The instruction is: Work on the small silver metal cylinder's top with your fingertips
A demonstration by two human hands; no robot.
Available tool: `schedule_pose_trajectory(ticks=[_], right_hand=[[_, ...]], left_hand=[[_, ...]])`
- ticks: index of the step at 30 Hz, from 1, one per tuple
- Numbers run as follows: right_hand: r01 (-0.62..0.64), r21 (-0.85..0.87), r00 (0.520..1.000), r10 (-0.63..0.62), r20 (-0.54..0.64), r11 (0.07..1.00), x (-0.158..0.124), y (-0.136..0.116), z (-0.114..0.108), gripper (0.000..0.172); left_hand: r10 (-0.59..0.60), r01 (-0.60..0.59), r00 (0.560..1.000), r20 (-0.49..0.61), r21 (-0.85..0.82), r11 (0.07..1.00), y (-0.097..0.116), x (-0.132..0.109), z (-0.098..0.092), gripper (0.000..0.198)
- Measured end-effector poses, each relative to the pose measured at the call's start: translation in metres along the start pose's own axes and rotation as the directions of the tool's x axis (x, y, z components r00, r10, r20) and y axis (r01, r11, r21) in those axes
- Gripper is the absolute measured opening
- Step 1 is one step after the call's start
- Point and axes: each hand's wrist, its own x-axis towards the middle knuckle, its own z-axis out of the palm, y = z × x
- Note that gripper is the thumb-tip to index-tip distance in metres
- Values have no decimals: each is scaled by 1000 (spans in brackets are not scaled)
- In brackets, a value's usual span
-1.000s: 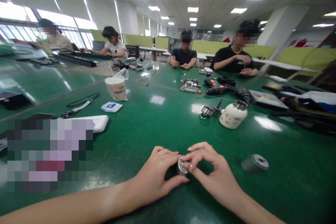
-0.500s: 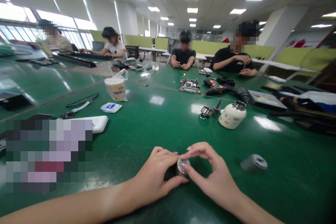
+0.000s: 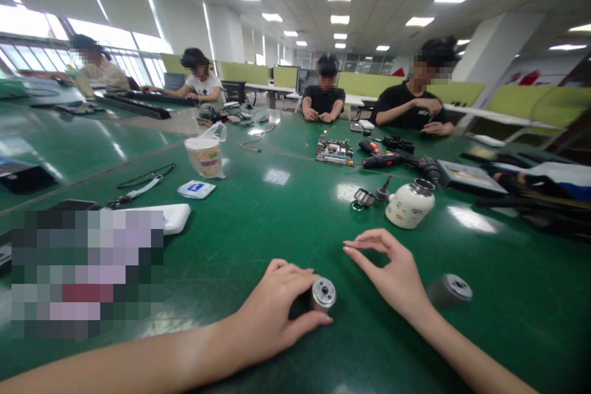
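My left hand (image 3: 277,298) rests on the green table, its fingers and thumb wrapped round a short metal cylinder (image 3: 324,294). The cylinder stands upright, its round end face up with a dark hole at the centre and smaller holes around it. To the right and above the table, my right hand (image 3: 392,265) is apart from the cylinder. Its thumb and forefinger tips meet in a pinch; anything between them is too small to make out. A second, similar metal cylinder (image 3: 455,289) stands beyond the right wrist.
A cream bottle (image 3: 410,206) with an open mouth stands ahead on the right, beside a metal cap (image 3: 363,198). Farther back lie a circuit board (image 3: 334,151) and a power drill (image 3: 381,159). A bagged cup (image 3: 205,155) and a small packet (image 3: 196,189) are on the left. Several people sit around the table.
My right hand has drawn away from the top of the cylinder, up and to the right, uncovering its end face. My left hand stays round the cylinder.
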Motion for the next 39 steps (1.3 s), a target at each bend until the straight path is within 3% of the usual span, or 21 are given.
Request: schedule_pose_trajectory(ticks=[3,7,10,19,26,28,33,39], right_hand=[[28,141,1000,-29,6,990,-12,-27,1,23],[90,110,982,-107,155,990,-28,-47,8,13],[131,71,967,-143,209,989,-33,-47,12,11],[113,64,974,-124,191,992,-33,-40,14,11],[116,282,993,-101,-65,952,-28,-40,7,16],[134,266,991,-128,-39,955,-28,-40,6,21],[228,60,948,-235,215,972,-36,-40,14,34],[94,135,980,-115,162,986,-35,-36,18,11]], left_hand=[[-8,8,1000,1,0,1000,1,0,0,29],[-11,11,1000,22,-12,1000,2,1,-1,31],[-10,10,1000,21,-17,1000,2,1,0,32],[-3,4,1000,28,-15,1000,2,0,-1,33],[13,-13,1000,3,11,1000,1,0,-1,29],[17,-17,1000,4,11,1000,1,-1,-1,29],[9,-9,1000,4,0,1000,1,-2,0,27],[8,-8,1000,29,5,1000,1,-1,1,32]])
